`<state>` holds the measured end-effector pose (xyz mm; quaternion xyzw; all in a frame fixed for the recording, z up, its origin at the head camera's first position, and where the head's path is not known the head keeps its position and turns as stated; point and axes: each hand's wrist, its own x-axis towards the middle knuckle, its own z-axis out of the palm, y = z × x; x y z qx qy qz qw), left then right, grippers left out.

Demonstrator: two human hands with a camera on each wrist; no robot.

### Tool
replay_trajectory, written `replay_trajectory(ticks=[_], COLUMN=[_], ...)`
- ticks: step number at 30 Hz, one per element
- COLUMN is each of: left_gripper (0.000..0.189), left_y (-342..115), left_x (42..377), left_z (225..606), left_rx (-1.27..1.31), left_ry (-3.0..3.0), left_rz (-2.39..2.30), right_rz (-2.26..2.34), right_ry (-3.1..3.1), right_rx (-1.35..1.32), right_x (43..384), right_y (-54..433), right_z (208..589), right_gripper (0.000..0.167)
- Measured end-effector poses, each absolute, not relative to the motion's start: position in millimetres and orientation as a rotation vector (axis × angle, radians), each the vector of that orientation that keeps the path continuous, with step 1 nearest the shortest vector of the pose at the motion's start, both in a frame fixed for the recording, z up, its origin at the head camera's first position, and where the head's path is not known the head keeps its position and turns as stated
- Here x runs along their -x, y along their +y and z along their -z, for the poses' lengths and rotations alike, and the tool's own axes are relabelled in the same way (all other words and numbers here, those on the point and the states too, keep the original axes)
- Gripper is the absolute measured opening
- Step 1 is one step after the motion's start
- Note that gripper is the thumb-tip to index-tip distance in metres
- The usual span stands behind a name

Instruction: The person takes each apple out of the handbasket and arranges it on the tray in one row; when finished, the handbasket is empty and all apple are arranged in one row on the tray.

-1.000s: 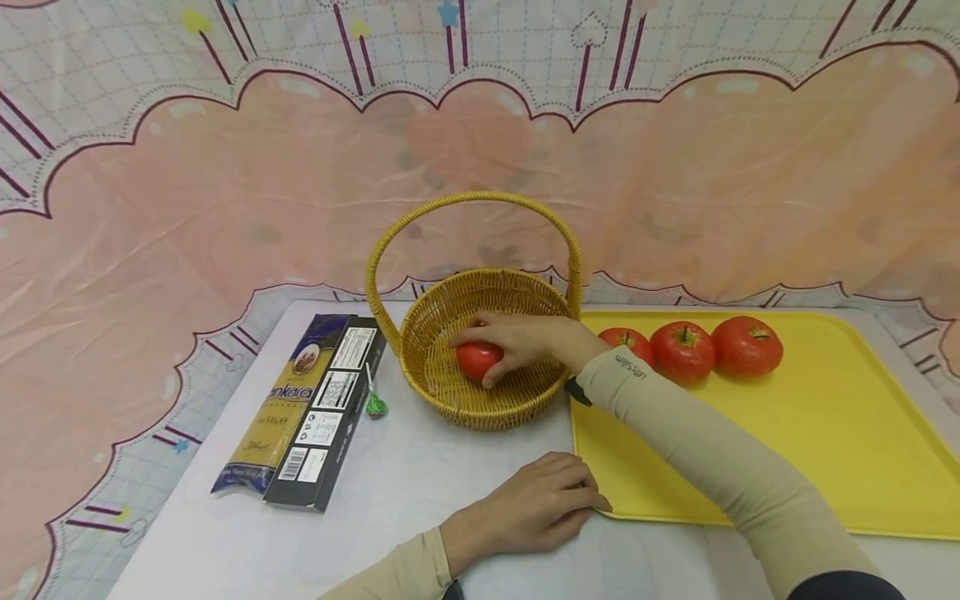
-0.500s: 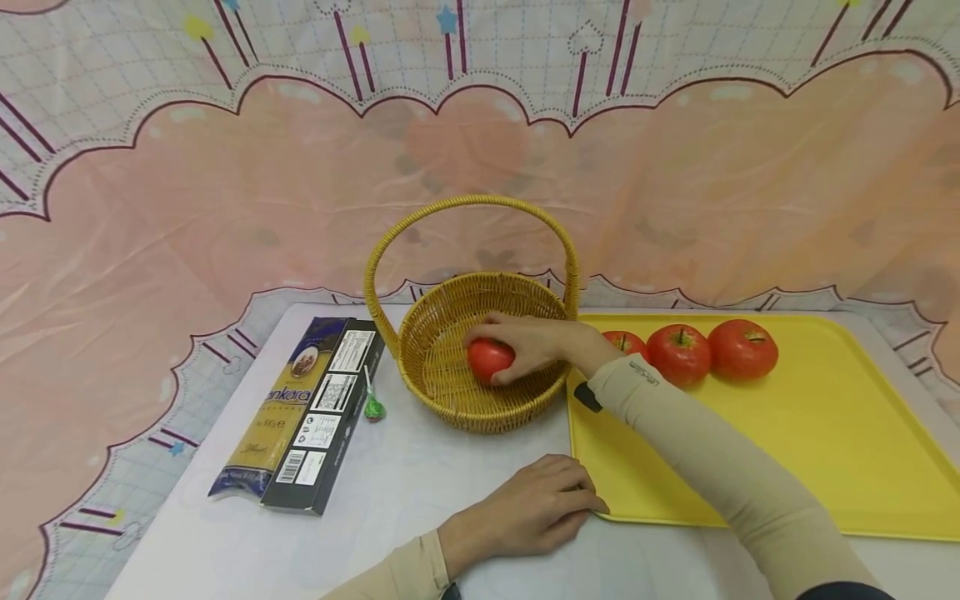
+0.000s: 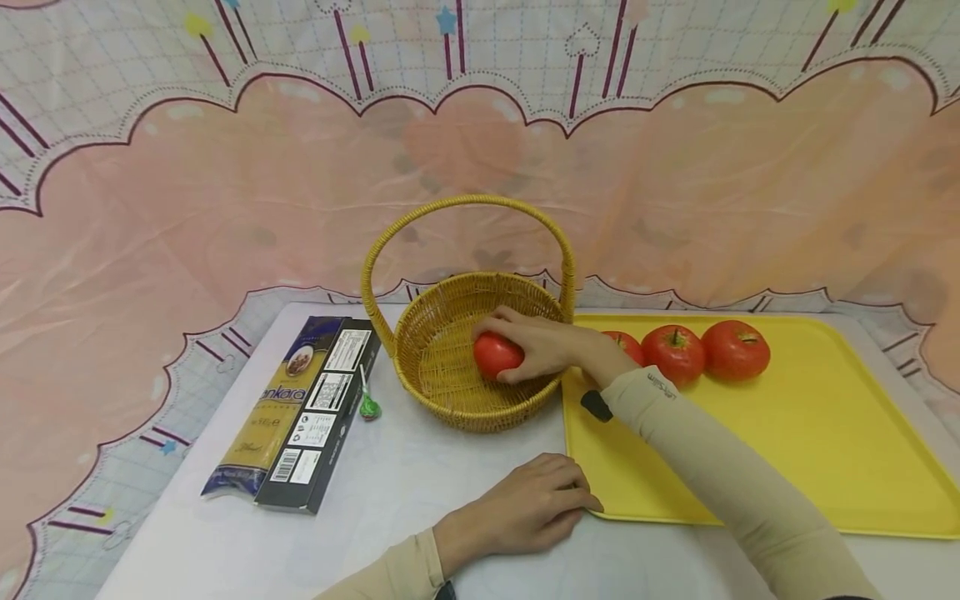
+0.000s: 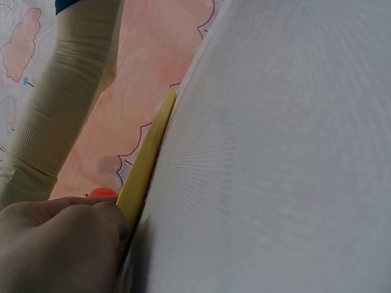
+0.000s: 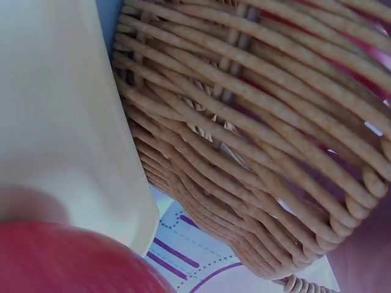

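Observation:
Inside the yellow wicker basket [image 3: 435, 358], my right hand [image 3: 543, 342] grips a red apple [image 3: 498, 357] from above and to the right, its fingers curled over the fruit. My left hand [image 3: 521, 508] lies low on the table, its fingertips at the near left corner of the yellow tray [image 3: 810, 450]. In the left wrist view the curled fingers [image 4: 91, 220] hold the tray's rim [image 4: 146, 159]. More red apples [image 3: 673, 354] stand in a row on the tray's far left part. The leftmost one is partly hidden by my right arm.
Left of the basket lie a gold and blue pasta packet [image 3: 281, 400], a black box [image 3: 318, 417] with white labels and a green lollipop [image 3: 369, 406]. The basket's tall handle [image 3: 468, 200] arches above it. A patterned pink cloth [image 3: 300, 192] hangs behind the table.
My right hand has shifted the gripped apple slightly to the right within the basket. The left hand stays at the tray's corner.

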<state>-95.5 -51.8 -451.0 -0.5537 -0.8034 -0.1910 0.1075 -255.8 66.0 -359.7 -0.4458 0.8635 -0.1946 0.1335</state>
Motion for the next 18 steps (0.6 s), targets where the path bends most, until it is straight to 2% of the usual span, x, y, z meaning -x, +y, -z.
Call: replay_trajectory(ticks=[18], left_gripper=[0.021], left_y=[-53], left_x=[95], left_z=[451], left_rx=[1.63], left_ry=[-2.379], left_rz=[0.58], right_rz=[0.761], right_ry=[2.573], right_rx=[1.264], right_x=[248], right_y=[82], right_z=[356], right_gripper=[0.057])
